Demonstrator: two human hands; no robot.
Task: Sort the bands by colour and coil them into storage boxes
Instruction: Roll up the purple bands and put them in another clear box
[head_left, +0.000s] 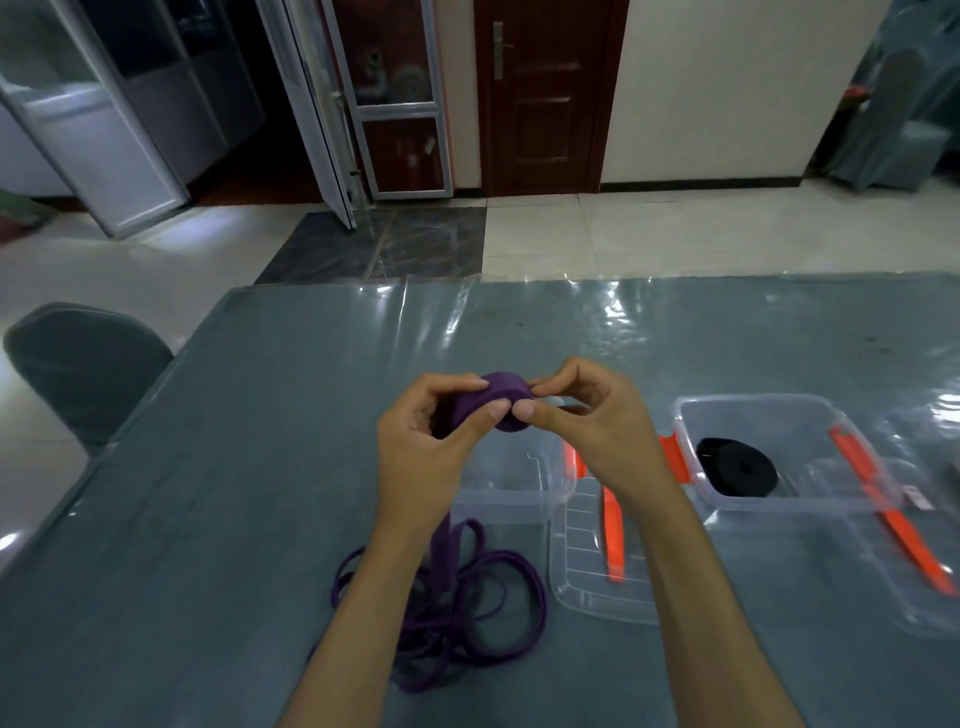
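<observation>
Coiling of the purple band (501, 402) is under way, pinched by left hand (431, 441) and right hand (587, 421); loose length (457, 597) is judged still to be wound before boxing.

near clear box (514, 499) half behind the hands (524, 421), far lid (924, 582) cut by right edge
</observation>
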